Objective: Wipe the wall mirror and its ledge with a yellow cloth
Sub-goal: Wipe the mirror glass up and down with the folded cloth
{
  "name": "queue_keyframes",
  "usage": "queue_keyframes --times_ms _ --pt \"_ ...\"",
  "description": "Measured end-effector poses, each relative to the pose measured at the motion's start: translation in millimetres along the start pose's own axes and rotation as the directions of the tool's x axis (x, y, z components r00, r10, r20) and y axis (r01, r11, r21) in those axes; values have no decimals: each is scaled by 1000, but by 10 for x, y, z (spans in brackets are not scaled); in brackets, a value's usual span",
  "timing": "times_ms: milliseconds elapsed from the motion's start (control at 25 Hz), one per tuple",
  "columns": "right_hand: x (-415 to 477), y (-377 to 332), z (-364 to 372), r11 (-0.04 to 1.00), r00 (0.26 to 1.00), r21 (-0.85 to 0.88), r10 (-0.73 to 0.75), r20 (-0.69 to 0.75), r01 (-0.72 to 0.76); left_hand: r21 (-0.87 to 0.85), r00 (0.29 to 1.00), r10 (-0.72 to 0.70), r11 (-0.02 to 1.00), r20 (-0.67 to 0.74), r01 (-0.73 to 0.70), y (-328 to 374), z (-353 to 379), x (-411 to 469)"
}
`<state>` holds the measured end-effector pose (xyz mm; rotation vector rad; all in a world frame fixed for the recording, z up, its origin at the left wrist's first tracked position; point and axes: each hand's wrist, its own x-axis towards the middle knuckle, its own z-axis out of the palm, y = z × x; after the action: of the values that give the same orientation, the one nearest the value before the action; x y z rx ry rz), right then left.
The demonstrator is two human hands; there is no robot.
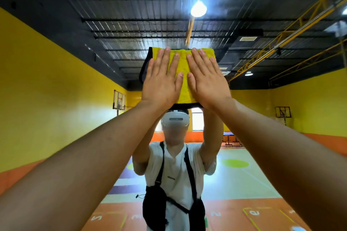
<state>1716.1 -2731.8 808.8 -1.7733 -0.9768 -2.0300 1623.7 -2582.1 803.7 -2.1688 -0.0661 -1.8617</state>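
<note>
Overhead, we noted the yellow cloth pressed flat against the wall mirror, high on the glass and above the reflected head. The cloth was a rough rectangle of nubby, quilted-looking fabric with a dark bound edge. On the left side that edge curled away from the glass.

Both hands lay on it side by side, gripping nothing. The left hand was flat on the left half and the right hand flat on the right half. Fingers were straight and slightly spread, their tips reaching the cloth's upper edge. The thumbs were close but apart, with a strip of yellow showing between them. Bare forearms ran up from the lower corners.

The glass was smooth and reflected clearly. In it we recorded a person with arms raised, wearing a white rounded headset, a pale short-sleeved shirt, and black straps with a dark pouch at the waist.

Behind stood a hall:
- matt yellow walls with an orange base band
- a dark ribbed metal ceiling
- yellow lattice trusses
- one round glaring lamp
- a basketball backboard at the left wall
- a glossy orange and pale-green floor painted with numerals
</note>
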Motion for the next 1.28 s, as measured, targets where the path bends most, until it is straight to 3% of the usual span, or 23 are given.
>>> queue_keyframes --times_ms 280,960,1280 --pt "-937 -382 -74 1000 1000 -17 7 6 -7 -33 1000 19 999 -8 -19 145 154 -957" --pt "-3344 -1101 -323 994 968 71 65 242 -85 -64 988 109 993 106 -102 666 374 -3299" --pt "-4725 -1435 -401 988 957 153 -20 291 -25 -105 983 84 992 161 -67 979 492 -4790"
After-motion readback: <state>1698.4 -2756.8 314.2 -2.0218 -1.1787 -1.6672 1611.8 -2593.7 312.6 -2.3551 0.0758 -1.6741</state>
